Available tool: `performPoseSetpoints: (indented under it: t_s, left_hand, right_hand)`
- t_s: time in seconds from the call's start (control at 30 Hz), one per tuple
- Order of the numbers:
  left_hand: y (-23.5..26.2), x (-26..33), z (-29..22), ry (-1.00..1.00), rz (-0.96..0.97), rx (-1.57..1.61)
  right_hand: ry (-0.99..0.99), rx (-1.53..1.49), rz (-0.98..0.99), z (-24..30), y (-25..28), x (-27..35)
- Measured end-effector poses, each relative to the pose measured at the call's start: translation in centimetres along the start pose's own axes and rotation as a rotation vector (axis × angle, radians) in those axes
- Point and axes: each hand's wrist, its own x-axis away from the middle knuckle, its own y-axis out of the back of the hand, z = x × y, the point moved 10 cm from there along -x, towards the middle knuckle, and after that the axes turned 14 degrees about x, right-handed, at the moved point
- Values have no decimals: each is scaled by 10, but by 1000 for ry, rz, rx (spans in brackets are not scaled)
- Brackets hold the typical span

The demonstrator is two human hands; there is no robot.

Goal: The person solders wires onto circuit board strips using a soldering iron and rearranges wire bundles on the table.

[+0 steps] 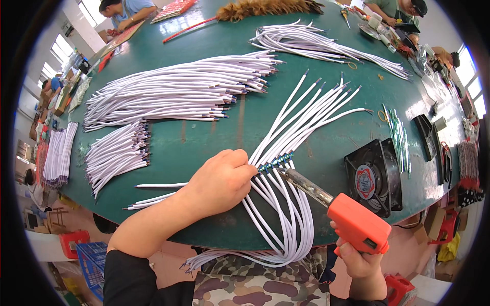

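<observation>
My right hand (357, 257) grips a soldering gun (360, 223) by its red pistol handle. Its metal barrel points up and left, with the tip at a narrow blue-green strip (275, 163). White cables (296, 214) lie across this strip, fan out beyond it and loop down over the table's near edge toward my lap. At the strip's left end, my left hand (222, 178) is closed with thumb and fingertips together. The fingers hide what they pinch. A few loose white cables (158, 199) stick out left of my left forearm.
Bundles of white cables (168, 92) cover the green table's (204, 140) left and far sides. A black fan (372, 178) stands right of the soldering gun, near shiny green strips (400, 137). A feather duster (270, 9) lies at the back. Other people (127, 13) sit around the table.
</observation>
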Motion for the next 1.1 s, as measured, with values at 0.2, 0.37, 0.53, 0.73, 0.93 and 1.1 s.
performPoseSetpoints:
  t_s: [0.2, 0.37, 0.53, 0.73, 0.93, 1.1]
  left_hand:
    - [11, 7, -3, 16, 7, -22]
    - [46, 59, 3, 128, 70, -58]
    - [83, 111, 13, 254, 65, 55]
    - [174, 182, 75, 529, -259, -332]
    - [179, 184, 91, 425, -248, -563]
    - [170, 169, 96, 282, -207, -574]
  right_hand:
    - [128, 51, 48, 10, 1, 6]
    - [-13, -152, -80, -6, 8, 17]
    - [-121, -149, -112, -22, 19, 25]
    - [22, -217, 64, 17, 1, 0]
    - [39, -231, 61, 24, -5, -2]
    - [61, -231, 57, 26, -7, -2]
